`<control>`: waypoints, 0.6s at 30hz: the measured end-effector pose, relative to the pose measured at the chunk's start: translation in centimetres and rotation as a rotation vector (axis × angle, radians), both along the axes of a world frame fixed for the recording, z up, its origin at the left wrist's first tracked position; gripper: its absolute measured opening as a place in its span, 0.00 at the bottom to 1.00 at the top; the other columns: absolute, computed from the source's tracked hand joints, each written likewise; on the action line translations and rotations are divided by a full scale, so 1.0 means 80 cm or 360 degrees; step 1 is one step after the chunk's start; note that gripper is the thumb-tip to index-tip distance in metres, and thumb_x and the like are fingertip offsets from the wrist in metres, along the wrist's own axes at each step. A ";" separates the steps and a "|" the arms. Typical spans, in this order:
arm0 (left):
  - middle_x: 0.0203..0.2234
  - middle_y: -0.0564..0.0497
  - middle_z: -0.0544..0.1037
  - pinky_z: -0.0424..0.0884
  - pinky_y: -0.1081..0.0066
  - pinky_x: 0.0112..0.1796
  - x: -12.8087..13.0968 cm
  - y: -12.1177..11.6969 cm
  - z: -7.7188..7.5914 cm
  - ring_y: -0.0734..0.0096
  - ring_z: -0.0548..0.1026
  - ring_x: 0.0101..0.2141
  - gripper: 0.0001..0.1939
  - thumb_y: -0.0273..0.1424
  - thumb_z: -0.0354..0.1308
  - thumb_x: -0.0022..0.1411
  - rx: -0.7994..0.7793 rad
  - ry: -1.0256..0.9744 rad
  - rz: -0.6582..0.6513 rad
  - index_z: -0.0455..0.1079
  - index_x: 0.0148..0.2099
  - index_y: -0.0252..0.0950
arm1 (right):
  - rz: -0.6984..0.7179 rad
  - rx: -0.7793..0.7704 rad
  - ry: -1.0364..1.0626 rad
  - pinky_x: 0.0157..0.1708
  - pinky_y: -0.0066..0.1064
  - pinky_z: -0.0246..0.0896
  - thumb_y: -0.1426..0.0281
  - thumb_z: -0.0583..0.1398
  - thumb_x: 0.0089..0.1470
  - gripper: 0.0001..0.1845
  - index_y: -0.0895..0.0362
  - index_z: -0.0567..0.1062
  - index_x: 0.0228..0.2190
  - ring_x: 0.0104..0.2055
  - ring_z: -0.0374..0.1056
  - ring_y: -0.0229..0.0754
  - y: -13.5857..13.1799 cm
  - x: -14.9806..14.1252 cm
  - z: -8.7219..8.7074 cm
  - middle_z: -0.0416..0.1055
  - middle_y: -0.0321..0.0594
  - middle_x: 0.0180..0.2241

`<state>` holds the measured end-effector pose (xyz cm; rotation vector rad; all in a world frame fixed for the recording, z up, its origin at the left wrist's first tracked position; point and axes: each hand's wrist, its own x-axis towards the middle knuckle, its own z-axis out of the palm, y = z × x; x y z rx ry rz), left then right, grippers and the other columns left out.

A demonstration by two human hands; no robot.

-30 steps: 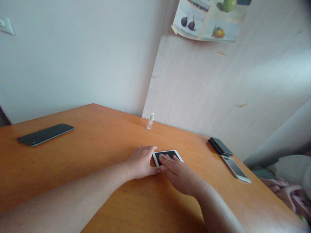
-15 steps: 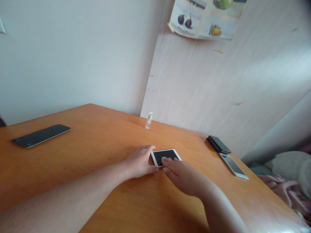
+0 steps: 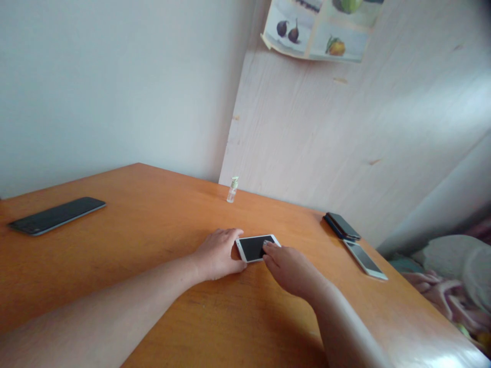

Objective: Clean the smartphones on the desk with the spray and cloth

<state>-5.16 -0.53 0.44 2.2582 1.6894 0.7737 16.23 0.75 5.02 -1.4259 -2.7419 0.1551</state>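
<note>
A white smartphone [image 3: 253, 249] with a dark screen lies flat on the wooden table, between my two hands. My left hand [image 3: 219, 255] grips its left end, the thumb at the near edge and the fingers at the far edge. Over the right part of the screen, my right hand [image 3: 288, 266] rests with its fingers pressed together. A small pale, greyish thing [image 3: 265, 244] shows at those fingertips; it is too small to make out. The right end of the phone is partly hidden by this hand.
A small clear pump bottle [image 3: 231, 190] stands behind the phone. On the left lies a large dark phone [image 3: 57, 214]. To the right are a dark phone on a dark blue case [image 3: 342, 226] and another white phone [image 3: 365, 259], near the table's [image 3: 184, 204] right edge.
My right hand has slid to the right across the screen, uncovering more of its middle. My left hand keeps its grip on the phone. The whole view has shifted slightly.
</note>
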 end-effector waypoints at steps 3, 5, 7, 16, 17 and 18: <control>0.53 0.42 0.74 0.67 0.59 0.52 0.001 0.001 -0.001 0.51 0.71 0.53 0.34 0.41 0.64 0.48 0.0002 -0.0035 -0.0001 0.63 0.57 0.38 | 0.0428 -0.0136 0.0302 0.56 0.34 0.56 0.68 0.46 0.65 0.21 0.53 0.70 0.54 0.57 0.65 0.44 -0.024 -0.023 0.003 0.70 0.41 0.56; 0.52 0.42 0.74 0.67 0.59 0.52 0.001 0.000 -0.002 0.52 0.71 0.52 0.33 0.40 0.63 0.49 0.0006 -0.0049 0.0000 0.63 0.57 0.38 | 0.0515 -0.0211 0.0377 0.58 0.33 0.55 0.69 0.46 0.65 0.23 0.51 0.67 0.57 0.59 0.63 0.42 -0.027 -0.026 0.003 0.68 0.39 0.58; 0.53 0.42 0.74 0.67 0.59 0.51 0.001 0.000 -0.002 0.51 0.71 0.53 0.34 0.41 0.64 0.48 0.0000 -0.0048 0.0001 0.63 0.57 0.38 | 0.0386 -0.0178 0.0308 0.59 0.36 0.55 0.68 0.46 0.65 0.23 0.54 0.67 0.58 0.60 0.62 0.44 -0.017 -0.018 -0.002 0.66 0.42 0.59; 0.53 0.42 0.74 0.66 0.58 0.52 0.001 -0.002 0.000 0.50 0.70 0.53 0.34 0.39 0.64 0.48 -0.0006 -0.0017 0.0010 0.63 0.57 0.37 | 0.0040 -0.0003 0.0193 0.59 0.41 0.55 0.67 0.47 0.64 0.24 0.60 0.69 0.56 0.60 0.63 0.49 0.012 -0.006 -0.019 0.66 0.50 0.58; 0.53 0.42 0.74 0.67 0.58 0.52 0.001 -0.001 0.000 0.50 0.70 0.53 0.34 0.40 0.63 0.48 -0.0004 -0.0019 0.0007 0.63 0.57 0.37 | 0.0169 -0.0035 0.0245 0.60 0.40 0.53 0.67 0.46 0.65 0.24 0.59 0.67 0.58 0.62 0.60 0.47 0.004 -0.014 -0.018 0.64 0.47 0.60; 0.53 0.41 0.74 0.67 0.58 0.52 0.001 -0.001 -0.001 0.50 0.71 0.53 0.34 0.40 0.63 0.48 0.0001 -0.0023 0.0006 0.63 0.57 0.36 | 0.0295 -0.0071 0.0290 0.62 0.39 0.50 0.66 0.46 0.65 0.25 0.57 0.65 0.60 0.63 0.57 0.45 -0.003 -0.021 -0.018 0.61 0.45 0.62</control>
